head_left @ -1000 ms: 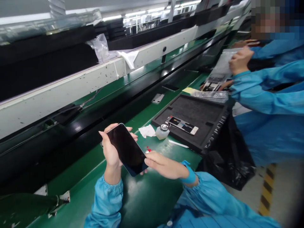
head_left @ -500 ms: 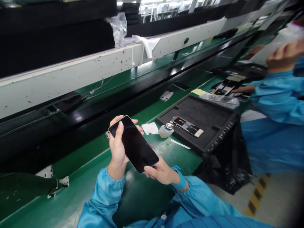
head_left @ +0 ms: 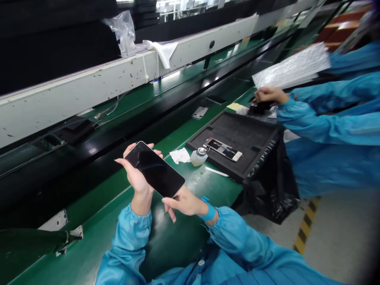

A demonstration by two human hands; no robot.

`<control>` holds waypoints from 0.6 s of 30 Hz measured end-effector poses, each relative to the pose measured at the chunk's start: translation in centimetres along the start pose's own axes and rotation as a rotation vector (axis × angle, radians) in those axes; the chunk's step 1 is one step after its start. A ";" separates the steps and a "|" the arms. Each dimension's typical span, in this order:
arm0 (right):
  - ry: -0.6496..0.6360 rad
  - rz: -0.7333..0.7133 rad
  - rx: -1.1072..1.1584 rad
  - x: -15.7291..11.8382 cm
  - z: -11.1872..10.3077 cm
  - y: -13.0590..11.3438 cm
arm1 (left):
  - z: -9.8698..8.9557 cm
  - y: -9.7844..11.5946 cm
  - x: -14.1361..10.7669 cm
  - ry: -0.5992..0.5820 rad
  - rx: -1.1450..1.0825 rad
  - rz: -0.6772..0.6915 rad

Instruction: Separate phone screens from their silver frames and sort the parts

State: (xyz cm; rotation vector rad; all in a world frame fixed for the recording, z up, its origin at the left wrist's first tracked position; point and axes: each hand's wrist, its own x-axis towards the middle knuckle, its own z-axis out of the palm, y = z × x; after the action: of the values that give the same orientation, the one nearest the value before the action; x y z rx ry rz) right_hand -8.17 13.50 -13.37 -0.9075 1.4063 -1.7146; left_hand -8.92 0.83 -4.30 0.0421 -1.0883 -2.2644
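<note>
Running diagonally across the view, the glossy green counter (head_left: 221, 192) carries a square, matte black tray (head_left: 247, 130) along its right edge. Beyond the tray, a co-worker (head_left: 335, 162) in smooth blue cloth has 1 hand clenched near a bumpy, translucent sheet (head_left: 292, 67). A shiny, crumpled black plastic bag (head_left: 276, 196) hangs at the tray's right side. The dark phone (head_left: 156, 170), a glossy rectangle with rounded corners and a thin pale rim, is held tilted above the counter, left of the tray. The left hand (head_left: 137, 176) grasps it from beneath, fingertips showing past the far edge and thumb spread clear; the right hand (head_left: 185, 201) grips its near end. Inside the tray, close to the near-left edge, lies a slim handset frame (head_left: 224, 149) with a white end. A flat silver plate (head_left: 200, 112) rests beyond the tray's left corner. Just beside that corner are a squat, cloudy bottle (head_left: 198, 157) with a round metal top and 1 crinkled white paper (head_left: 179, 156). A thin white strip (head_left: 217, 171) lies near the tray's near-left edge.
</note>
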 end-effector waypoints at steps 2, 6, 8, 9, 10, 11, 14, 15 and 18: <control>0.026 0.021 0.003 -0.3 -0.3 -0.3 | -0.1 -0.4 0.2 0.028 0.027 -0.009; 0.063 -0.131 -0.147 -3.7 -4.3 -1.3 | -0.7 -1.9 1.1 0.054 0.040 -0.043; 0.328 -0.175 -0.358 -6.5 -8.2 -2.1 | -0.8 -3.4 2.8 0.086 0.089 -0.113; 0.526 -0.124 -0.525 -7.9 -10.3 -2.6 | -0.6 -4.5 4.0 0.109 0.124 -0.160; 0.683 -0.057 -0.679 -9.2 -12.4 -3.1 | -0.3 -5.7 5.5 0.144 0.171 -0.211; 0.772 -0.023 -0.749 -10.3 -14.5 -3.6 | 0.2 -7.1 7.2 0.165 0.208 -0.250; 0.915 0.058 -0.889 -12.5 -19.4 -4.7 | 2.8 -11.8 12.3 0.188 0.287 -0.328; 0.944 0.081 -0.927 -12.7 -20.7 -4.8 | 3.8 -13.2 13.8 0.200 0.317 -0.340; 1.015 0.168 -1.042 -12.6 -23.7 -4.2 | 6.6 -16.8 17.1 0.260 0.424 -0.343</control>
State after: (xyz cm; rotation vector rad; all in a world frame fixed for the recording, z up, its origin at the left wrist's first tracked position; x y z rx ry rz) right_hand -23.02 36.18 -13.78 -0.2851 3.0855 -1.2460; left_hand -33.27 4.01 -8.05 0.7248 -1.4816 -2.1870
